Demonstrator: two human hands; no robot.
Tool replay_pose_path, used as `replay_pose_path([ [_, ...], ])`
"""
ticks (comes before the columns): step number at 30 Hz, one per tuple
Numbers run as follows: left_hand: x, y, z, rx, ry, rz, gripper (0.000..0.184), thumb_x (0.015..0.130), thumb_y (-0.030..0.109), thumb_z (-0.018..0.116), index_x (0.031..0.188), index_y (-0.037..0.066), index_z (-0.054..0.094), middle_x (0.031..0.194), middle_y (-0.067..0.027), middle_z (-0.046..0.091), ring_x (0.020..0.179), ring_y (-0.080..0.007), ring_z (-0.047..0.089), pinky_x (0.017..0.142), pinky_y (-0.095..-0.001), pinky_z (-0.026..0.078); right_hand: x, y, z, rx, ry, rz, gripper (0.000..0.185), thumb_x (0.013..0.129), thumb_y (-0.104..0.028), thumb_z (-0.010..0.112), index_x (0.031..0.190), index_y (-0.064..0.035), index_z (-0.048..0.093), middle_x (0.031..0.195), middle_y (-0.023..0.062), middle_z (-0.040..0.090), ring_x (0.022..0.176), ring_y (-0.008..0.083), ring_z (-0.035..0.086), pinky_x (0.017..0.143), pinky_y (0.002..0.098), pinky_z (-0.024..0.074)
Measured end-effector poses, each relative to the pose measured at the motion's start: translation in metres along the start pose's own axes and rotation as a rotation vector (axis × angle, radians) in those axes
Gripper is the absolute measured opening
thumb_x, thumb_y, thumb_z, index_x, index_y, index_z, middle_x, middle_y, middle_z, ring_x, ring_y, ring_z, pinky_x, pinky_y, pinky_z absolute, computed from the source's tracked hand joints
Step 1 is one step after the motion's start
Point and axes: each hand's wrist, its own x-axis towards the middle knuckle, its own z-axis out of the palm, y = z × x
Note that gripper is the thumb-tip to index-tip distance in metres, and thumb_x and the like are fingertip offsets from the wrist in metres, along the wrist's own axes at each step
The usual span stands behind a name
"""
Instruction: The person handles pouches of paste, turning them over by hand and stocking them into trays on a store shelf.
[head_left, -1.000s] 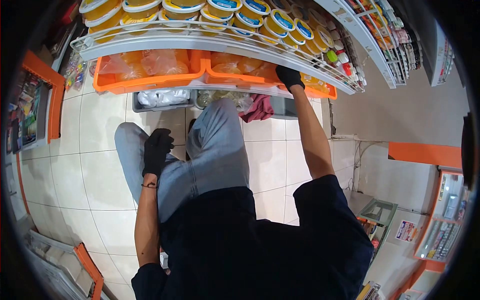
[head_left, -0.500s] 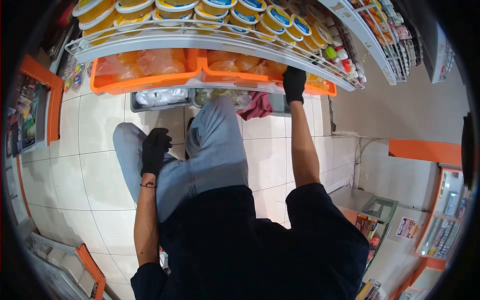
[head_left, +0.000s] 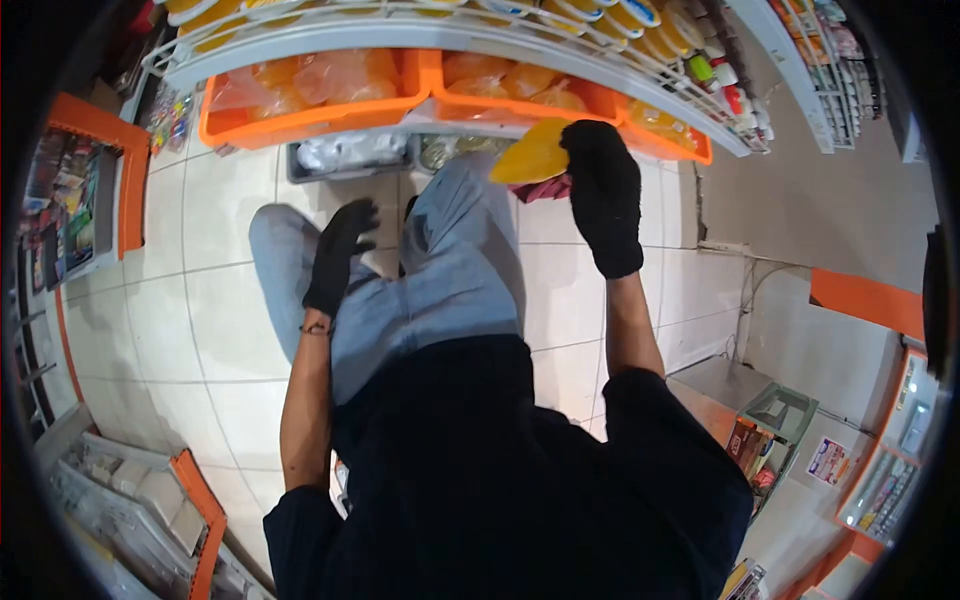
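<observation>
My right hand, in a black glove, grips a bulging clear bag of yellow liquid by one end, in front of the orange bins. Behind the bag a folded maroon cloth shows in part. The middle orange bin holds several similar bags of orange-yellow liquid. Above my thigh, my gloved left hand is empty with its fingers apart. More plastic bags fill the left orange bin.
Above the bins runs a wire-railed shelf with yellow tubs and bottles. Beneath them, a grey crate with clear bags stands on the tiled floor. An orange-edged display rack is at the left, a glass case at the right.
My right hand has come out of the orange bins toward me with the yellow bag. My left hand has lifted slightly and its fingers have spread. The view has shifted downward.
</observation>
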Motion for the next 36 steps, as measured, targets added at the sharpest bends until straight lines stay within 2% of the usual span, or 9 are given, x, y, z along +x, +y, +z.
replay_pose_path([
  [5,-0.005,0.003,0.001,-0.750,-0.470,-0.006,0.074,0.097,0.060,0.038,0.148,0.007,0.033,0.152,-0.0094,0.036,0.136,-0.0295,0.039,0.109,-0.0444,0.037,-0.031,-0.034,0.097,0.351,-0.299,0.164,0.010,0.086,-0.005,0.056,0.096,-0.0019,0.059,0.090,0.0184,0.062,0.090,0.0359,0.062,0.082,0.0398,0.0494],
  [7,-0.032,0.069,0.013,0.981,-0.333,0.116,0.066,0.098,0.045,0.050,0.147,0.005,0.032,0.147,-0.0121,0.042,0.131,-0.0304,0.046,0.106,-0.0449,0.041,-0.043,-0.031,0.153,0.387,-0.321,0.077,0.014,0.086,-0.006,0.056,0.099,-0.0028,0.059,0.090,0.0187,0.063,0.090,0.0360,0.063,0.081,0.0389,0.0499],
  [8,-0.028,0.039,0.004,0.464,-0.337,0.009,0.063,0.096,0.035,0.056,0.146,0.004,0.033,0.143,-0.0136,0.046,0.127,-0.0298,0.050,0.104,-0.0438,0.044,-0.046,-0.034,0.174,0.370,-0.302,0.070,0.018,0.088,-0.008,0.060,0.105,-0.0012,0.061,0.090,0.0125,0.066,0.083,0.0231,0.064,0.076,0.0328,0.0499],
  [11,-0.019,0.008,-0.005,-0.506,-0.342,-0.151,0.060,0.093,0.023,0.063,0.144,0.004,0.036,0.137,-0.0162,0.050,0.120,-0.0284,0.055,0.102,-0.0413,0.047,-0.039,-0.035,0.194,0.417,-0.407,0.180,0.027,0.087,-0.011,0.065,0.112,-0.0028,0.062,0.094,0.0112,0.066,0.084,0.0213,0.064,0.074,0.0324,0.0509],
  [18,-0.020,0.028,-0.012,-0.918,-0.320,-0.423,0.064,0.095,0.041,0.057,0.142,0.004,0.037,0.129,-0.0216,0.055,0.110,-0.0385,0.061,0.094,-0.0466,0.053,-0.014,-0.018,0.164,0.419,-0.445,0.327,0.050,0.088,-0.023,0.072,0.131,-0.0048,0.053,0.119,0.0110,0.061,0.107,0.0176,0.059,0.090,0.0307,0.0490],
  [21,-0.012,0.021,-0.005,-0.831,-0.309,-0.368,0.059,0.099,0.049,0.045,0.138,0.004,0.043,0.122,-0.0204,0.059,0.110,-0.0340,0.062,0.091,-0.0450,0.055,-0.037,-0.014,0.174,0.733,-0.578,0.449,0.054,0.089,-0.021,0.070,0.135,-0.0045,0.048,0.124,0.0106,0.057,0.115,0.0174,0.055,0.093,0.0301,0.0482],
  [28,-0.005,-0.001,0.004,-0.082,0.115,-0.211,0.037,0.086,0.020,0.072,0.115,-0.001,0.062,0.104,-0.0092,0.065,0.088,-0.0160,0.067,0.062,-0.0277,0.059,-0.092,0.011,0.210,0.814,-0.474,0.432,0.046,0.092,-0.019,0.067,0.132,-0.0049,0.049,0.118,0.0094,0.059,0.104,0.0161,0.060,0.073,0.0262,0.0571],
  [31,-0.007,0.002,0.002,-0.056,0.137,-0.083,0.036,0.087,0.022,0.071,0.113,0.000,0.064,0.101,-0.0087,0.066,0.088,-0.0155,0.067,0.060,-0.0271,0.058,-0.092,0.015,0.217,0.761,-0.416,0.221,0.046,0.094,-0.022,0.063,0.135,-0.0064,0.048,0.114,0.0079,0.061,0.093,0.0119,0.062,0.064,0.0241,0.0544],
  [36,0.004,-0.014,-0.004,0.292,0.234,0.179,0.030,0.091,0.024,0.066,0.109,0.000,0.067,0.101,-0.0091,0.068,0.089,-0.0171,0.067,0.072,-0.0312,0.055,-0.082,0.007,0.209,0.709,-0.499,0.496,0.040,0.097,-0.024,0.058,0.133,-0.0070,0.053,0.102,0.0063,0.065,0.069,0.0076,0.059,0.055,0.0233,0.0481],
])
